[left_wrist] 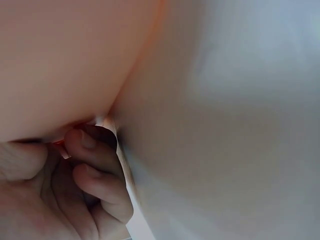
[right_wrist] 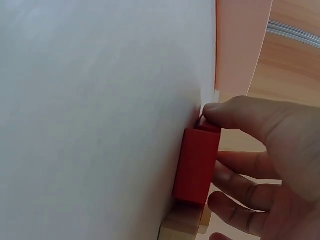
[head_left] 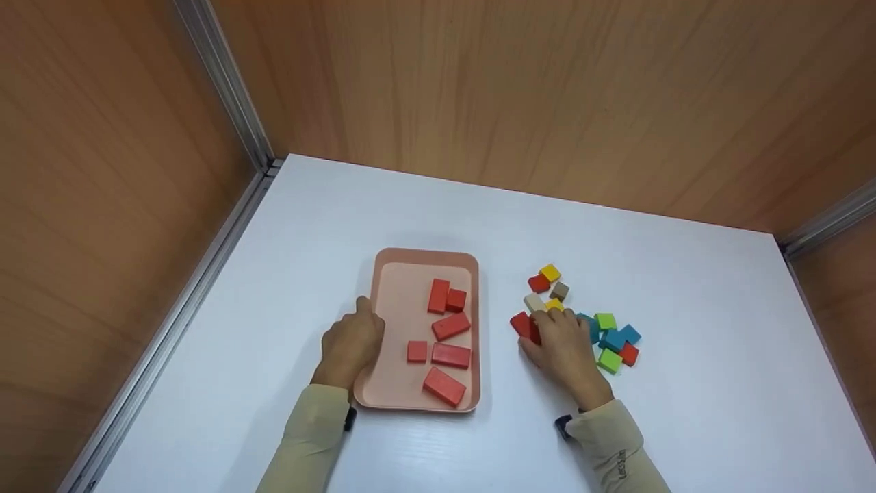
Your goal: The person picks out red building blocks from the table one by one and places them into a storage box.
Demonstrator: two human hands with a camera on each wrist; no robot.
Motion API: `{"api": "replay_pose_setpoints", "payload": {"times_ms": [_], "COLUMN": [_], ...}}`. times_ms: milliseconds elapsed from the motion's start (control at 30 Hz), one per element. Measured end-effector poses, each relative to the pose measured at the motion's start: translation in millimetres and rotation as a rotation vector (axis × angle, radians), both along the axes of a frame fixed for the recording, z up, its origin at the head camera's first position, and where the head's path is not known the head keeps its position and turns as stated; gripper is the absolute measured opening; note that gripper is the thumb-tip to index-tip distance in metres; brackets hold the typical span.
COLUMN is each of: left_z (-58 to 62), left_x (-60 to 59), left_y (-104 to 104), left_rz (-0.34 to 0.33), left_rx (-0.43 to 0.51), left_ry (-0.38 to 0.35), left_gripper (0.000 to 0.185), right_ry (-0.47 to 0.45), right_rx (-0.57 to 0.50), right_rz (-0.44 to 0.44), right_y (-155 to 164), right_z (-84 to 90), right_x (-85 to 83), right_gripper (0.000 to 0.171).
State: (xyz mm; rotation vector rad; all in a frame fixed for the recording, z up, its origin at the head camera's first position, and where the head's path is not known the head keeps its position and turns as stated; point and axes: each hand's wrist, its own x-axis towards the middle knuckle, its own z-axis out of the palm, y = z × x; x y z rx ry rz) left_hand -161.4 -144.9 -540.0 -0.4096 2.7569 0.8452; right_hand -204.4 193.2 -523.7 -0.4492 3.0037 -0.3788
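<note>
Six red wooden blocks (head_left: 449, 326) already sat in the shallow pink plastic tray (head_left: 384, 287) near the front-middle of the white table (head_left: 684, 287), and you were going for one more. Your right hand (head_left: 567, 348) had its thumb and fingers curled round a red rectangular wooden block (right_wrist: 196, 165) lying flat on the table, at the left edge of the loose pile of small coloured cubes (head_left: 609, 337), just right of the tray. A pale unpainted block (right_wrist: 182, 226) touched its far end.

That block looked like light, stiff painted wood, so nothing to crush, but the smooth paint could be a bit slippery. Pinching it across the long side faces, near the middle, seemed the safest hold to me.

Your left hand (head_left: 350, 346) gripped the tray's left rim, fingers (left_wrist: 97, 150) curled under the edge and thumb on top. The tray looked thin and light, so it would slide easily if let go.
</note>
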Motion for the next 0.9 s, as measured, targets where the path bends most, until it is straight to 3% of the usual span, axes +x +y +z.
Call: {"api": "replay_pose_setpoints", "payload": {"times_ms": [233,600,900], "left_z": [0.3,-1.4,-1.0], "left_x": [0.9,1.1,2.1], "left_y": [-0.9,-2.8,-0.2], "left_rz": [-0.007,-0.010,0.021], "left_rx": [-0.002,0.002,0.059], "left_ry": [0.031,0.012,-0.003], "left_gripper": [0.023,0.024,0.025], "right_ry": [0.049,0.158,0.133], "right_rx": [-0.075,-0.102,-0.139], "right_rz": [-0.005,0.119,0.222], "right_y": [-7.8,-52.9,-94.1], "right_z": [12.8,42.9,55.8], "right_x": [-3.3,-15.1,-17.9], "right_gripper": [0.055,0.048,0.046]}}
